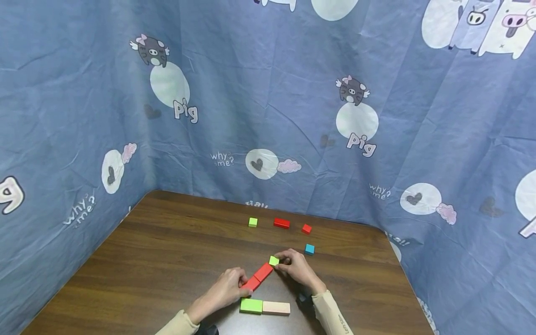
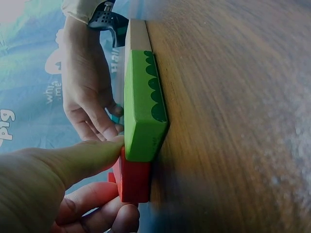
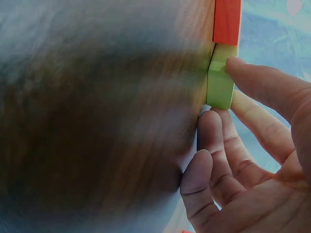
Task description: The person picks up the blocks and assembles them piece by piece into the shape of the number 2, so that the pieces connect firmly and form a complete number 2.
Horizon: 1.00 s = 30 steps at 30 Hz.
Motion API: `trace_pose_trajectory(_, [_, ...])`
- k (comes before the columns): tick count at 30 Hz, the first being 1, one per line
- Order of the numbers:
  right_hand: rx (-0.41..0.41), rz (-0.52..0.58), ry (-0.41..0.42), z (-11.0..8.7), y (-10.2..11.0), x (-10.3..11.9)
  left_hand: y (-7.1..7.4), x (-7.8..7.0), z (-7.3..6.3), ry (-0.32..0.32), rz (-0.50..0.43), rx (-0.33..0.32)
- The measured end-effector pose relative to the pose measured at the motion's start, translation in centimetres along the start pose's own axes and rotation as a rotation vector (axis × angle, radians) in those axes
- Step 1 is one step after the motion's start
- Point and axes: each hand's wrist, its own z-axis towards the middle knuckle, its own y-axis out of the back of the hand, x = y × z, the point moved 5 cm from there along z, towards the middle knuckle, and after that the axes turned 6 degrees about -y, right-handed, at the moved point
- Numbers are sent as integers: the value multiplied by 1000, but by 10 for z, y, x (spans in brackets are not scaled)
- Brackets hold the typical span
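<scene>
Two red blocks lie end to end in a slanting row, the nearer red block (image 1: 251, 284) touching the farther red block (image 1: 264, 272). My left hand (image 1: 226, 287) pinches the nearer one between thumb and fingers. At the far end of the row is a light green cube (image 1: 274, 260), pinched by the thumb and fingers of my right hand (image 1: 299, 269). In the right wrist view this cube (image 3: 221, 87) sits close against a red end. Nearest me, a green block (image 1: 251, 305) with a dark scalloped side (image 2: 154, 87) lies end to end with a plain wood block (image 1: 276, 307).
Farther back on the brown wooden table (image 1: 176, 242) are another green cube (image 1: 253, 222), a red block (image 1: 282, 223) and a red cube (image 1: 306, 229). A blue cube (image 1: 309, 249) lies just beyond my right hand. Blue patterned cloth (image 1: 268, 121) hangs behind the table and along its sides.
</scene>
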Motion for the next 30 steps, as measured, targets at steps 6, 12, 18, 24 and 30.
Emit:
trace_pose_trajectory(6, [0,4,-11,2,0,0,1,-1,1,4,2,-11])
trace_pose_trajectory(12, [4,-10,-11,2,-1,-1,1,-1,0,9,2,-9])
trace_pose_trajectory(18, [7,-3,-11,2,-2,-1,0,-1,0,14,-3,-10])
trace_pose_trajectory(24, [12,-4,-2,2,-2,-1,0,-1,0,18,-9,2])
trace_pose_trajectory(30, [15,-7,14,2,-2,-1,-1,0,0,23,-11,12])
